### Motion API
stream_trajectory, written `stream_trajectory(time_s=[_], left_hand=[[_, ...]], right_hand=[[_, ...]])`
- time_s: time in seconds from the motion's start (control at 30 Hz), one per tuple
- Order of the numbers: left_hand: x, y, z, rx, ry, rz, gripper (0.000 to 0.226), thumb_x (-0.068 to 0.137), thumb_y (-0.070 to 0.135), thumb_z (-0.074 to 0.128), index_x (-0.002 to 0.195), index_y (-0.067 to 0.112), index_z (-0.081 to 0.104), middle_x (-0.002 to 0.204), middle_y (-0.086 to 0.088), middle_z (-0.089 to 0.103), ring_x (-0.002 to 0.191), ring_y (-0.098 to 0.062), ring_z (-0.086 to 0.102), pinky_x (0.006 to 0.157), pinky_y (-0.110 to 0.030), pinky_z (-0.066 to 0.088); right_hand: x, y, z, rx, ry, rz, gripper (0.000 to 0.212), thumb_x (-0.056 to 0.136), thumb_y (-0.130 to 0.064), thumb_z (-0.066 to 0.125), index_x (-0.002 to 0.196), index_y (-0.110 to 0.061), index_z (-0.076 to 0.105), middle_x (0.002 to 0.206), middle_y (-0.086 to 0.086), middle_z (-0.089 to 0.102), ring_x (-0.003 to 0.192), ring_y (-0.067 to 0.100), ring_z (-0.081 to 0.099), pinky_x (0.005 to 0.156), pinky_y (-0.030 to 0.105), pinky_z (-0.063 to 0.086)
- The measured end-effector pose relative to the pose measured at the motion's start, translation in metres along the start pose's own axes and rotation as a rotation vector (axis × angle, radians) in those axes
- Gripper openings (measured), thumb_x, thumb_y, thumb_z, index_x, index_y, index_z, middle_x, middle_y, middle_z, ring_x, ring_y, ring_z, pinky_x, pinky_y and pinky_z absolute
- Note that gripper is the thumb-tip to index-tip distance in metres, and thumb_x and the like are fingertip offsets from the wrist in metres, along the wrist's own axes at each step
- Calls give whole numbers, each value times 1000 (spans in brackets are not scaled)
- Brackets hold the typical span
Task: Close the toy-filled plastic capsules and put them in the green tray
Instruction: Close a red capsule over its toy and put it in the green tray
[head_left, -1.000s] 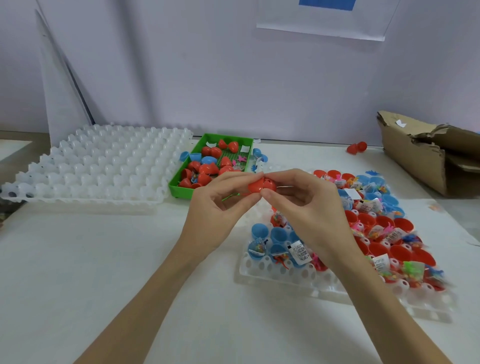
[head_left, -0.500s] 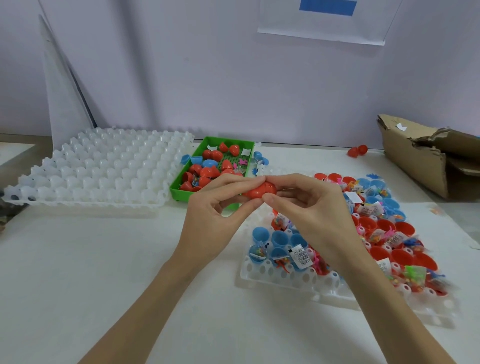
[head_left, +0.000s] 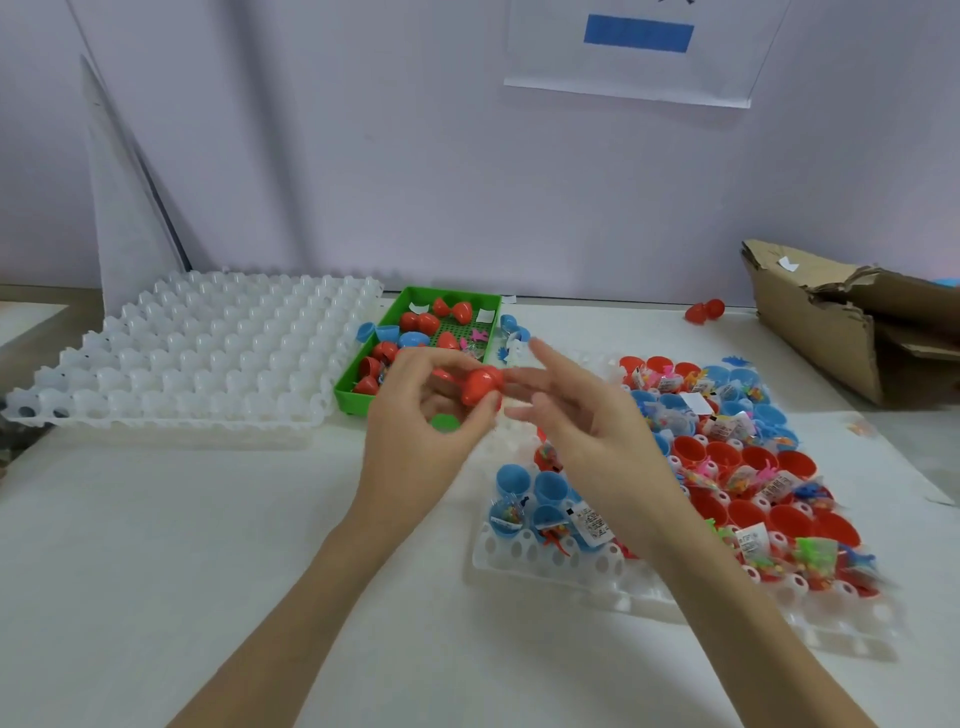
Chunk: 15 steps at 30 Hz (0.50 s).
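Observation:
My left hand (head_left: 421, 415) pinches a closed red capsule (head_left: 480, 383) between thumb and fingers, just in front of the green tray (head_left: 349, 391). My right hand (head_left: 582, 415) hovers beside the capsule with its fingers spread and nothing in it. The green tray holds several red and blue capsules. To the right, a white holder tray (head_left: 545, 566) carries several open red and blue capsule halves with small bagged toys in them.
A large white cell tray (head_left: 197, 358) lies at the left, touching the green tray. A torn cardboard box (head_left: 831, 327) sits at the far right, a loose red capsule (head_left: 704, 310) near the wall. A white board leans on the wall at the left.
My right hand has let go of the red capsule and opened its fingers. My left hand keeps the capsule and has shifted slightly toward the green tray.

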<state>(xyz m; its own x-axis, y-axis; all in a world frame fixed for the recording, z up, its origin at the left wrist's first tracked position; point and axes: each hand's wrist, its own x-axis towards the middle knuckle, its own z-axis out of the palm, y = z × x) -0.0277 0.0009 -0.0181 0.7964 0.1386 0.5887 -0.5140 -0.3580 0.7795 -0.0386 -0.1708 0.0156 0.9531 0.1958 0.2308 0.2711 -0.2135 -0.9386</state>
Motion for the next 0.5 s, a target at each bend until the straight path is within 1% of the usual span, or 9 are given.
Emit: stream_trajectory(time_s=[0.07,0.13,0.17,0.2,0.23,0.3,0.33,0.4,0.5], left_hand=[[8,-8,-5,-8,54,-149,47,93,7,76,136,20,60,136,-6,63,118,-10,68,97,-21,57],[14,-14,-11,-101,-41,-363,73,99,10,70,161,19,33,164,-2,39,141,-5,46,106,-12,41],[15,-18,-14,-76,-81,-401,76,100,10,67,164,19,26,168,0,31,143,-5,40,108,-12,37],[14,-20,-18,29,-93,-365,69,101,9,66,162,17,33,167,0,33,142,-7,41,109,-14,36],[13,-22,-20,180,-63,-274,56,101,6,65,154,12,48,161,-3,42,139,-10,46,111,-17,38],[12,-22,-22,358,23,-81,29,98,0,67,126,5,72,134,-6,65,123,-16,61,108,-27,48],[11,-21,-22,373,38,-29,21,97,-2,67,114,4,76,119,-5,70,112,-17,65,100,-30,53],[10,-19,-21,376,31,10,15,95,-4,68,103,5,77,103,-2,71,96,-17,66,88,-30,55],[5,-15,-15,426,-51,67,13,95,-4,69,101,4,77,99,-4,71,94,-21,66,84,-32,54]], right_hand=[[4,-1,-12,78,65,14,53,105,-3,46,153,-25,41,131,-13,66,108,-5,67,89,11,52],[10,0,-26,39,208,12,46,106,-4,47,148,-22,49,129,-12,67,105,-5,68,84,11,54],[13,3,-33,-38,294,6,41,106,-4,48,142,-21,55,124,-11,68,101,-4,69,80,12,56],[15,7,-39,-145,368,2,36,105,-4,49,135,-20,61,119,-10,70,97,-2,70,79,14,58],[16,12,-44,-265,415,6,33,104,-5,51,129,-21,66,115,-10,70,93,-1,69,80,16,59],[18,23,-50,-474,430,35,28,102,-6,57,119,-22,72,116,-7,71,90,-3,62,78,11,52],[19,27,-52,-547,416,44,25,101,-7,59,115,-22,74,118,-5,71,90,-2,60,77,10,49],[20,31,-52,-656,370,33,25,100,-5,59,110,-20,76,122,-2,70,100,7,62,88,19,52],[20,32,-47,-759,224,-17,32,101,0,52,114,-19,75,131,-2,67,123,16,58,106,30,45]])
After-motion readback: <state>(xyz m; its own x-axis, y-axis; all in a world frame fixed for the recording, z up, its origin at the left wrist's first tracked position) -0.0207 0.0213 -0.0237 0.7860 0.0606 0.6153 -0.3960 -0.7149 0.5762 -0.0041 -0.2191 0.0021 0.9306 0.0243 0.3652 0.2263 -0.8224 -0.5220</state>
